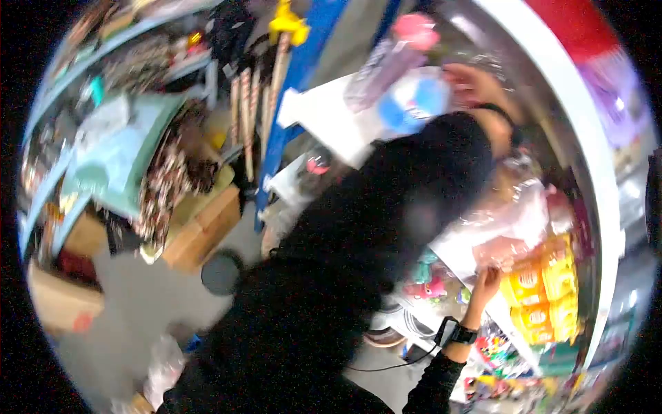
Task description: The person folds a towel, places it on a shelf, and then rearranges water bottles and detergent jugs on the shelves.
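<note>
My left hand, blurred, reaches to the upper right with its fingers apart, beside a blue and white round-shaped packet. Next to that packet lies a clear bottle with a pink cap. Lower down, my right hand has its fingers closed at the edge of a clear, pinkish plastic packet. White and clear plastic wrapping lies just above this packet. Yellow-orange packets sit right beside my right hand.
A white shelf edge curves down the right side. A blue upright post stands left of the bottle. Farther left are a pale green bag, cardboard boxes and striped rolls. A thin black cable hangs below my right wrist.
</note>
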The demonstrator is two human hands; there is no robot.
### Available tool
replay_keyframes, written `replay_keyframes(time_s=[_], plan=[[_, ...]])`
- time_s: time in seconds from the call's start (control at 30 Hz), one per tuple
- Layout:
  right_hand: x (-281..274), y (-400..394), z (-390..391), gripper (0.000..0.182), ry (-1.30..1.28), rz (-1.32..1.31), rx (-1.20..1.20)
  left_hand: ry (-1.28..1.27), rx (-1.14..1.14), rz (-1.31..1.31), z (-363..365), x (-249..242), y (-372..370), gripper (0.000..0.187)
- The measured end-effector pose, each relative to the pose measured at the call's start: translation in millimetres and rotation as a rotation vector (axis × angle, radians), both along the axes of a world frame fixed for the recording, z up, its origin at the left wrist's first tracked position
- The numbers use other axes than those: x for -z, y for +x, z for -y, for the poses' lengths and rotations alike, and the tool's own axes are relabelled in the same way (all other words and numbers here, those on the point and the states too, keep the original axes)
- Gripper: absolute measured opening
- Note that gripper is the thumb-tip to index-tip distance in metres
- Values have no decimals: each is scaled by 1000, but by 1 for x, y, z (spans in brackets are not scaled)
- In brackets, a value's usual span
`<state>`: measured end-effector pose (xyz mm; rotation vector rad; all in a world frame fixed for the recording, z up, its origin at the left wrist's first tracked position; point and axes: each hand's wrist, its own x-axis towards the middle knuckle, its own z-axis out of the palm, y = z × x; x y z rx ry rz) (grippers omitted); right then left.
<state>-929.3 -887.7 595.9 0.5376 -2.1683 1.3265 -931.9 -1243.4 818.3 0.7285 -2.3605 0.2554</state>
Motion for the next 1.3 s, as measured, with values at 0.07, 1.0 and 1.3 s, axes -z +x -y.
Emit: replay_keyframes(time_s=[0.07,1.0,1.3], plan=[[-6,9,11,28,18,-10,14,137,-207,-161,0,5,2,24],[-33,26,25,30,111,-127,149,803,1220,-122,-190,232,160,35],[-44,40,4,35,74,-63,-109,693,1002,-245,-247,201,152,43]])
